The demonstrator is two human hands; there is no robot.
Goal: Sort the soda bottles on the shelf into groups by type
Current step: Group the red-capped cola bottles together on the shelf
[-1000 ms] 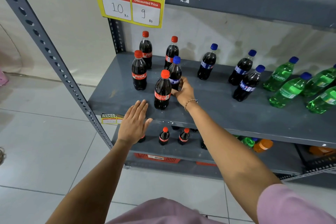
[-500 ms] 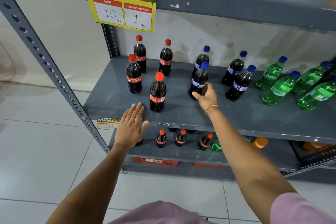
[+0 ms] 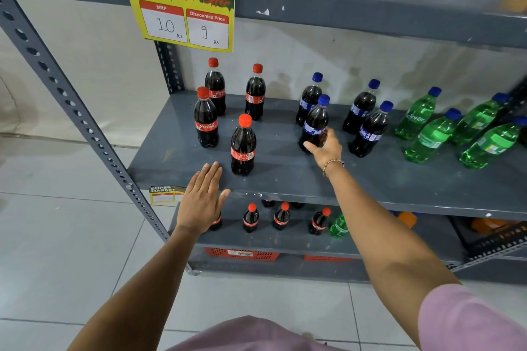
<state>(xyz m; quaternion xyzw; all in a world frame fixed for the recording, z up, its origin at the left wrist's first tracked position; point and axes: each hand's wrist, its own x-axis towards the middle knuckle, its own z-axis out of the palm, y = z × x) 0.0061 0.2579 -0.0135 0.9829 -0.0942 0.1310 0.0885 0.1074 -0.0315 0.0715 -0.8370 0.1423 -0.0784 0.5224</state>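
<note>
- Right hand (image 3: 325,148) is wrapped round the base of a blue-cap cola bottle (image 3: 315,124), thumb to the left, fingers hidden behind it. Bottle is upright, long axis vertical, bottom apparently on the shelf (image 3: 285,179) or just off it; cannot tell which.
- Left hand (image 3: 201,199) is flat and empty, fingers extended, resting on the shelf's front lip just left of the nearest red-cap bottle (image 3: 243,145). Not touching it.
- Held bottle sits just in front of another blue-cap one (image 3: 309,98), overlapping it in view. Two more blue caps (image 3: 369,128) are just to the right, apart from the hand.
- Red-cap group: four bottles, left side, well apart from the blue caps, with a bare strip of shelf between.
- Green Sprite bottles (image 3: 433,137) are at the far right, clustered.
- Judgement: types look already separated into three zones; step in hand is settling this blue cap into its group.
- Open room: bare shelf in front of and to the left of the held bottle. Tight side is right and behind, neighbours close. Releasing calls for backing the hand out toward the front edge, not sideways.
- Risk: tall narrow bottle, grip low; a wrist knock on withdrawal could tip it into the one behind.
- Right hand is clearly the nearer one for any blue-cap or Sprite adjustment; left hand covers the red caps.
</note>
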